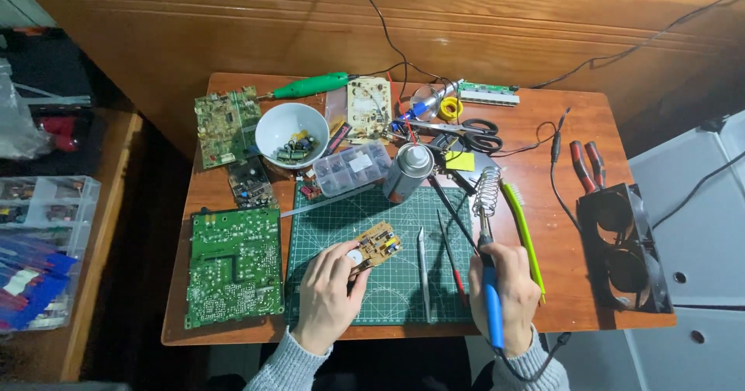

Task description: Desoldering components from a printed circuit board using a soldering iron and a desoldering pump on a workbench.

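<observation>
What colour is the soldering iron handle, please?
Blue, on the soldering iron in the right hand; head view.

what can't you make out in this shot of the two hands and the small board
Head view only:
- Small tan board: near corner covered by the left hand; its parts are too small to tell.
- Soldering iron: tip hidden in the coil stand; grip wrapped by the right hand.
- White bowl: contents too small.
</observation>
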